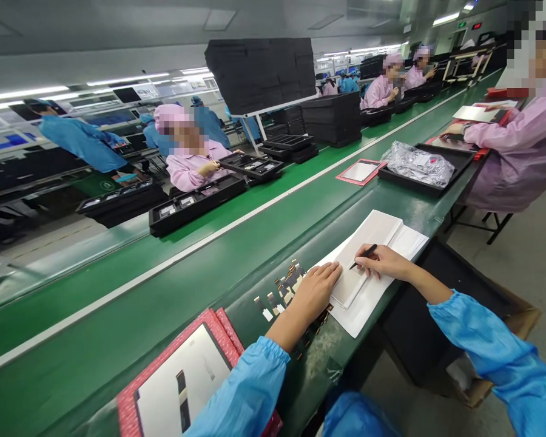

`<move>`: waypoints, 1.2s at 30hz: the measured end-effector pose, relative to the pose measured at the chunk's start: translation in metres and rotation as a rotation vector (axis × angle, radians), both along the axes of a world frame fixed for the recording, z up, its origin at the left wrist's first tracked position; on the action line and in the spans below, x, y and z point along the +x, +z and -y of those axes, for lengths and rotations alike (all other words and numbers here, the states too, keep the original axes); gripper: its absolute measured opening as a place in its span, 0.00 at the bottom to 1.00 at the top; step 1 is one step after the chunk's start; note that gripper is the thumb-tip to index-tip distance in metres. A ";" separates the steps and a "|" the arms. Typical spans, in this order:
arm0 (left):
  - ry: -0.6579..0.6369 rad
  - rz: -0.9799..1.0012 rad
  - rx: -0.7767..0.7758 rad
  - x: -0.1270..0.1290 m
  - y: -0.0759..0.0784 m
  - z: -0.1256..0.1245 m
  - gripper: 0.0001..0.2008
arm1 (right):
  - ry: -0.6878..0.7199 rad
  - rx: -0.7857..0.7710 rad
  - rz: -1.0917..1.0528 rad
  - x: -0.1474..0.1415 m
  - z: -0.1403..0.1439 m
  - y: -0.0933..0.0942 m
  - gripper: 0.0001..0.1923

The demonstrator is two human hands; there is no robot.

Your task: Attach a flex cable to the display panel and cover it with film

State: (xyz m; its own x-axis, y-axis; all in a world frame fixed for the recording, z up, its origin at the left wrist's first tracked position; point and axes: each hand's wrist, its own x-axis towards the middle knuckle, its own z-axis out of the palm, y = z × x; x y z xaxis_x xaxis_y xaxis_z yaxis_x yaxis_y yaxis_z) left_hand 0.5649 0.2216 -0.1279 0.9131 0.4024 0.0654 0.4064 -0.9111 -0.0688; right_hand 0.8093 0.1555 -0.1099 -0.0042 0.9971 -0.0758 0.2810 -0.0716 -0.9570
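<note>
My left hand (317, 286) lies with its fingers stretched out on the left edge of a stack of pale, thin sheets (377, 232), holding nothing. In my right hand (384, 262) is a pair of slim black tweezers (366, 254), gripped between thumb and fingers, the tip pointing down at the top sheet near my left fingertips. White paper (409, 238) is spread under the stack. Small flex cables (289, 282) with white and gold ends lie just beyond my left hand, some hidden beneath the wrist.
A silvery panel (182, 379) on red foam sits at front left. Ahead right are a black tray (430, 185) with a clear plastic bag (417, 165) and a red-edged panel (359, 172). Co-workers sit along the green bench (186, 285). An open carton (519, 315) stands below its right edge.
</note>
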 end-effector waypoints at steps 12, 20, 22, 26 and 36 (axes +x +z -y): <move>0.013 0.034 -0.044 0.001 -0.004 0.001 0.26 | 0.062 -0.144 -0.093 0.010 -0.005 0.001 0.16; 0.017 0.157 -0.141 0.000 -0.009 -0.003 0.25 | 0.096 0.011 0.128 0.015 0.005 0.004 0.09; 0.016 0.169 -0.156 -0.001 -0.009 -0.005 0.26 | 0.105 0.136 0.203 0.013 0.012 0.007 0.09; 0.012 0.210 -0.190 -0.001 -0.009 -0.009 0.22 | 0.032 0.327 0.343 0.004 0.039 0.019 0.07; 0.117 0.528 -0.412 -0.013 0.013 -0.005 0.19 | -0.145 0.563 0.309 -0.032 0.104 0.063 0.06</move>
